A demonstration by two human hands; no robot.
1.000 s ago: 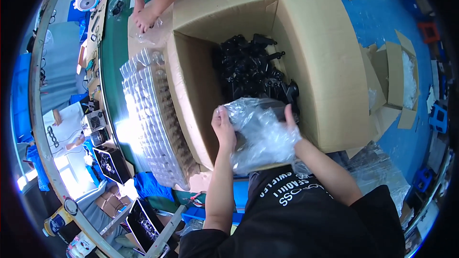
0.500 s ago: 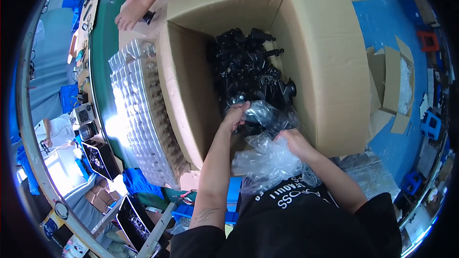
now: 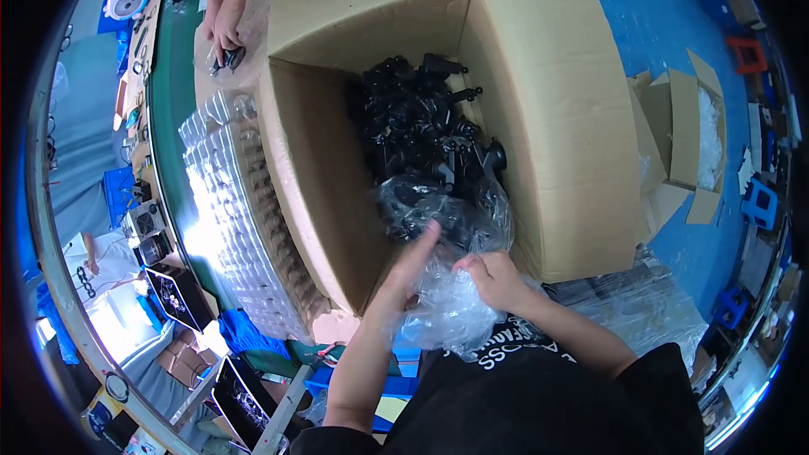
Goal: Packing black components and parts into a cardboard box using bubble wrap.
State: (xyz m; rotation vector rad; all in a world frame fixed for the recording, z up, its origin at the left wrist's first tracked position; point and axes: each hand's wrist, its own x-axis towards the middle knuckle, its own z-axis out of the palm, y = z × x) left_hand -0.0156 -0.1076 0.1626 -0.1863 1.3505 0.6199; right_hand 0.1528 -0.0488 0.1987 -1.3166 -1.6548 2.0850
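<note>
A large open cardboard box (image 3: 548, 118) stands in front of me with a heap of black plastic parts (image 3: 417, 131) inside. A clear plastic bag (image 3: 451, 286) hangs over the box's near edge, its upper end lying on the parts. My left hand (image 3: 404, 274) presses flat against the bag's left side with fingers stretched out. My right hand (image 3: 493, 278) pinches the bag's film at the near rim.
Stacked clear plastic trays (image 3: 244, 219) lean against the box's left wall. Another person's hands (image 3: 221, 34) hold a small dark part at the far left on a green bench (image 3: 168, 118). A smaller open carton (image 3: 683, 143) sits on the blue floor at right.
The bag, held bunched above the box's near edge a second ago, has gone down into the box. My hands followed and now rest on its lower half.
</note>
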